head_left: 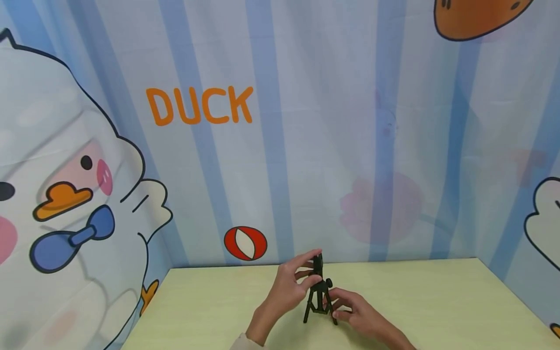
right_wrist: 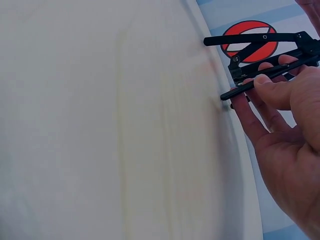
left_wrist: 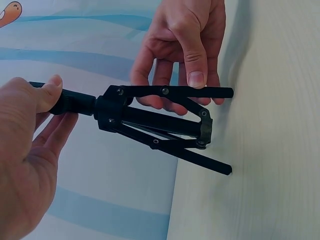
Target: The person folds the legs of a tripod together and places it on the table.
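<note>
A small black tripod (head_left: 321,288) stands upright on the table with its legs spread. My left hand (head_left: 284,288) grips its top part, with thumb and fingers on opposite sides of the head. Low down on the right, my right hand (head_left: 360,313) holds one leg. In the left wrist view the right thumb (left_wrist: 196,75) lies against that leg, and the other fingers reach behind it. Hinged braces join the legs to the tripod's centre column (left_wrist: 162,121). From the right wrist view, the thumb and fingers pinch the near leg (right_wrist: 240,91) close to its foot.
The pale yellow table (head_left: 210,301) runs back to a blue and white striped curtain (head_left: 306,146). Printed on the curtain are a duck, the word DUCK and a red ball (head_left: 259,243). The curtain also hangs along the left and right sides.
</note>
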Demonstrator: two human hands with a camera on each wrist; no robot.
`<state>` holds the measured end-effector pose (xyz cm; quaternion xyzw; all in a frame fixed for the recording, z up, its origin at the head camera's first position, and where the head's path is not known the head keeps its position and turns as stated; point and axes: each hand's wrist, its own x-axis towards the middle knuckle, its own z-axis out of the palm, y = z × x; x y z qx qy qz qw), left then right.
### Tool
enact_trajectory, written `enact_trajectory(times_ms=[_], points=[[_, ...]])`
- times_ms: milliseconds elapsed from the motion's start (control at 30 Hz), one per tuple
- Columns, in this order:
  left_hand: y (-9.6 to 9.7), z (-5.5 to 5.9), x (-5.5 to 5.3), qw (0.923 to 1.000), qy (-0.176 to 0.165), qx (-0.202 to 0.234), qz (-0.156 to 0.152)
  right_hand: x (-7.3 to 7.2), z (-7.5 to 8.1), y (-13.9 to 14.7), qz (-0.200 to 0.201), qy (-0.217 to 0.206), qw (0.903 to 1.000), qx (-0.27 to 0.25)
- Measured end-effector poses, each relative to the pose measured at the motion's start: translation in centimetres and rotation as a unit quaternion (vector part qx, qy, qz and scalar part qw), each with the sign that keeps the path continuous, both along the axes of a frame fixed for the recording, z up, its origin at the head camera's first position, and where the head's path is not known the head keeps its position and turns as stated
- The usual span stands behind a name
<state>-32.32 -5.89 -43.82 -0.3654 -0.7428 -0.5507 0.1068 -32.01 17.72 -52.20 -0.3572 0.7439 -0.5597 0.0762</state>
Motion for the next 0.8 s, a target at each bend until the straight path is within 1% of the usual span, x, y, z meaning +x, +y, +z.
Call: enact_trajectory(times_ms=[100, 200, 333, 500, 633, 800], points=[[0.12, 0.08, 0.17, 0.9999, -0.012, 0.003, -0.001, 0.12, 0.03, -0.09, -0.006, -0.003, 1.0, -0.001], [0.17, 0.16, 0.25, 0.9999, -0.016, 0.004, -0.001, 0.17, -0.02, -0.21, -0.011, 0.001, 0.9999, -0.003], [0.11, 0.14, 0.2, 0.9999, -0.013, 0.0, 0.001, 0.12, -0.27, -0.36, -0.012, 0.024, 0.9996, -0.009], [0.04, 0.03, 0.15, 1.0, -0.008, -0.004, 0.004, 0.08, -0.59, -0.46, -0.008, 0.039, 0.9991, -0.017], [-0.03, 0.05, 0.18, 0.9999, -0.013, -0.002, 0.002, 0.12, -0.59, -0.53, -0.012, 0.04, 0.9991, -0.013], [-0.08, 0.06, 0.19, 0.9998, -0.018, 0.001, -0.004, 0.2, -0.51, -0.59, -0.02, 0.025, 0.9994, -0.007]])
